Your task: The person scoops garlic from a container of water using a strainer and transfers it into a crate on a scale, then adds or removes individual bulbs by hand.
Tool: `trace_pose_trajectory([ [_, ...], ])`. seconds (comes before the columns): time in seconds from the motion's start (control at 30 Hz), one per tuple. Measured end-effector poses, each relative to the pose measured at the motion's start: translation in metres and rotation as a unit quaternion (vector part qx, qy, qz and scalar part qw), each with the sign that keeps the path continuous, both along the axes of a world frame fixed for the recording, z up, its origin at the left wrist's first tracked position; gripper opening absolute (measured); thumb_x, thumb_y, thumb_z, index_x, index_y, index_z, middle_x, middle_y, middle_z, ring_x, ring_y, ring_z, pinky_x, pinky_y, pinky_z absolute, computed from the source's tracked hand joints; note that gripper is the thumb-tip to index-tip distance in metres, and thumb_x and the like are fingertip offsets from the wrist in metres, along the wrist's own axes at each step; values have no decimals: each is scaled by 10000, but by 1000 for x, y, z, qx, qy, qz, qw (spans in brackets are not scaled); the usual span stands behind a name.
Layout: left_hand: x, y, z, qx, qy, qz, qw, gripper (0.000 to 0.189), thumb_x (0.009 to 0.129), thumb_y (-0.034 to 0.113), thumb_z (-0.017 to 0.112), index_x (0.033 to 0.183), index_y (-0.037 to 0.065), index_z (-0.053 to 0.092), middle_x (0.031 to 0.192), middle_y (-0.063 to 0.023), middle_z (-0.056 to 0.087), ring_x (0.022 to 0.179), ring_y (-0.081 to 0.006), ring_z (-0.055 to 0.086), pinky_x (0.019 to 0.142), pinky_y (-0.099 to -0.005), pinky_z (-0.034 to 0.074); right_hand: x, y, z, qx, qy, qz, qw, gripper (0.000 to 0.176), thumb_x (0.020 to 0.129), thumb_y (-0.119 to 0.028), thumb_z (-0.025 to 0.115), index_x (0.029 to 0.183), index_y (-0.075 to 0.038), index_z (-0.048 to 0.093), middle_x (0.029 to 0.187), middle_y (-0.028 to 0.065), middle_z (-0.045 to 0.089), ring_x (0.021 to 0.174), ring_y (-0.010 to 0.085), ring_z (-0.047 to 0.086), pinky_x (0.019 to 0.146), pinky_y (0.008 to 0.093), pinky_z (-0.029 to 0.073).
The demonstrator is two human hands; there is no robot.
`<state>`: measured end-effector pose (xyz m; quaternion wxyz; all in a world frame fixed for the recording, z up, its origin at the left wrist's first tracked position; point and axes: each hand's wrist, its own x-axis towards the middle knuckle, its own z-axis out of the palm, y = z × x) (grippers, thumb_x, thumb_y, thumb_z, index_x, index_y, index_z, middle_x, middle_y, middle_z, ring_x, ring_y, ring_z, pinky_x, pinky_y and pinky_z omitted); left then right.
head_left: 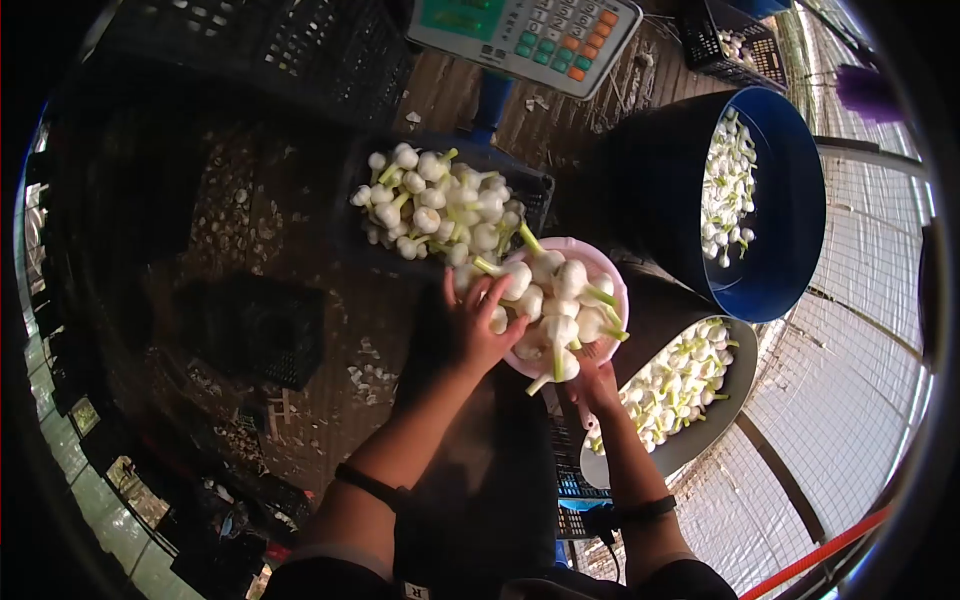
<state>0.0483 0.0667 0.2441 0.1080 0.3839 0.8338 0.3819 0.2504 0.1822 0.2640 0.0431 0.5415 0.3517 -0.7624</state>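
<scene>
A round pink handled basin (pixel 622 290), heaped with white garlic bulbs (pixel 568 280) on short green stems, is in front of me. My right hand (pixel 598 388) is closed at its near side, where a pink handle (pixel 588 418) shows below the fingers. My left hand (pixel 482 328) lies at the left rim, fingers and thumb curved around garlic bulbs there. Just beyond that hand, a dark crate (pixel 535 185) piled with garlic (pixel 440 205) stands below a scale's display; the basin's upper left edge is right by it.
A scale panel (pixel 540 40) with keys faces me at the top. To the right stand a deep blue tub (pixel 770 270) and a grey scoop-shaped tray (pixel 735 385), both with garlic inside. Dark crates (pixel 330 50) are at upper left. Peel scraps (pixel 370 375) litter the wooden floor (pixel 340 420).
</scene>
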Motion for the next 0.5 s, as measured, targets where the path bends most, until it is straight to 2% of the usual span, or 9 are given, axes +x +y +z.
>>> trace_pose_trajectory([
  [0.07, -43, -17, -29, 15, -6, 26, 1000, 602, 669, 240, 762, 1216, 88, 562, 1121, -115, 559, 1097, -311, 506, 1101, -600, 174, -50, -9, -24, -3, -1, 19, 1000, 259, 895, -259, 584, 1026, -42, 530, 664, 42, 551, 394, 142, 467, 329, 263, 353],
  [0.13, -83, -31, -64, 5, 11, 36, 999, 610, 672, 221, 758, 1241, 114, 566, 1193, -142, 543, 1123, -334, 491, 1102, -562, 206, -103, -16, -34, -9, -31, 44, 999, 307, 895, -272, 572, 1075, -36, 493, 643, 48, 533, 401, 149, 467, 330, 270, 355],
  [0.2, -112, -47, -127, 15, -47, 53, 997, 509, 796, 183, 681, 1281, 110, 546, 1312, -192, 495, 1204, -381, 458, 1051, -453, 331, -146, -28, -53, 47, -78, 48, 995, 299, 877, -202, 538, 1102, -22, 461, 661, 66, 522, 404, 157, 463, 330, 284, 366],
  [0.27, -132, -63, -177, -7, -183, 116, 976, 453, 841, 225, 623, 1273, 108, 552, 1373, -166, 463, 1240, -391, 434, 1075, -469, 291, -170, -38, -60, 77, -98, 41, 991, 305, 859, -162, 512, 1116, -15, 441, 675, 74, 513, 405, 162, 459, 329, 291, 371],
  [0.33, -141, -76, -199, -29, -232, 137, 963, 442, 865, 275, 594, 1278, 125, 550, 1381, -151, 460, 1251, -405, 414, 1071, -493, 289, -179, -38, -65, 112, -116, 30, 986, 317, 841, -122, 485, 1130, -8, 420, 689, 83, 505, 406, 168, 454, 328, 298, 377],
  [0.37, -143, -81, -207, -57, -276, 154, 947, 435, 890, 325, 565, 1284, 142, 549, 1389, -135, 458, 1263, -420, 394, 1068, -517, 288, -176, -40, -65, 103, -124, 1, 987, 424, 815, -86, 478, 1219, -37, 357, 729, 104, 512, 396, 172, 450, 315, 294, 371],
  [0.4, -140, -79, -204, -55, -280, 158, 945, 435, 890, 325, 565, 1284, 142, 549, 1389, -135, 458, 1263, -420, 394, 1068, -517, 288, -173, -42, -64, 92, -133, -28, 986, 548, 789, -50, 472, 1307, -67, 293, 769, 125, 520, 387, 176, 447, 301, 290, 366],
  [0.47, -128, -74, -191, -141, -223, 188, 946, 414, 908, 382, 529, 1274, 192, 568, 1405, -114, 447, 1279, -475, 337, 1069, -568, 259, -170, -41, -53, 98, -163, -12, 982, 547, 790, -52, 469, 1307, -65, 293, 768, 128, 516, 394, 178, 443, 312, 291, 366],
  [0.5, -121, -76, -192, -185, -173, 156, 955, 396, 896, 385, 544, 1259, 233, 583, 1431, -92, 420, 1296, -522, 264, 1058, -615, 243, -167, -40, -50, 96, -176, -19, 979, 540, 789, -54, 467, 1302, -61, 301, 768, 126, 516, 400, 178, 444, 318, 293, 365],
])
